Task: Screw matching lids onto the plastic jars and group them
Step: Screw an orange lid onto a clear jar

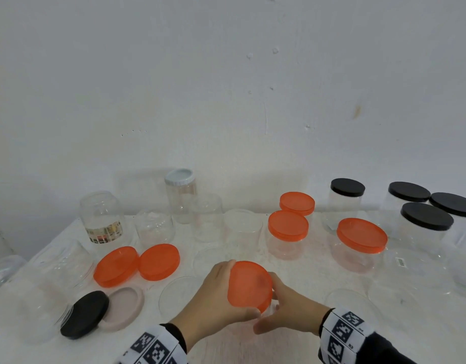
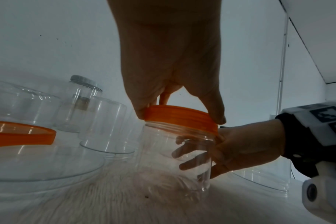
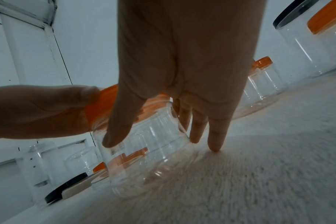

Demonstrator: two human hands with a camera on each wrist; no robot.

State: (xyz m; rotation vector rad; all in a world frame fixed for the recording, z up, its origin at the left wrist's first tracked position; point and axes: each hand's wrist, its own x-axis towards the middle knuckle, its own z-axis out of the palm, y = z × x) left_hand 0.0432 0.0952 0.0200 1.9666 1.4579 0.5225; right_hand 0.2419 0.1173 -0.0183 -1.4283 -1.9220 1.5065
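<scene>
Clear glossy plastic jar (image 2: 175, 159); translucent orange plastic lid (image 1: 249, 285).

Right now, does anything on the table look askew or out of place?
Yes. The orange lid that the left hand grips sits tilted on the clear jar, which the right hand holds; it is not seated square. Also, at the near left a black lid lies propped on a pale lid.

**Room condition: wall and work surface**

Pale wall (image 1: 226, 88), plain, with scattered chips, small dark specks and one brownish stain (image 1: 357, 111) toward the right. The white table (image 1: 345, 345) meets it along the far edge. Lighting is even and diffuse.
</scene>
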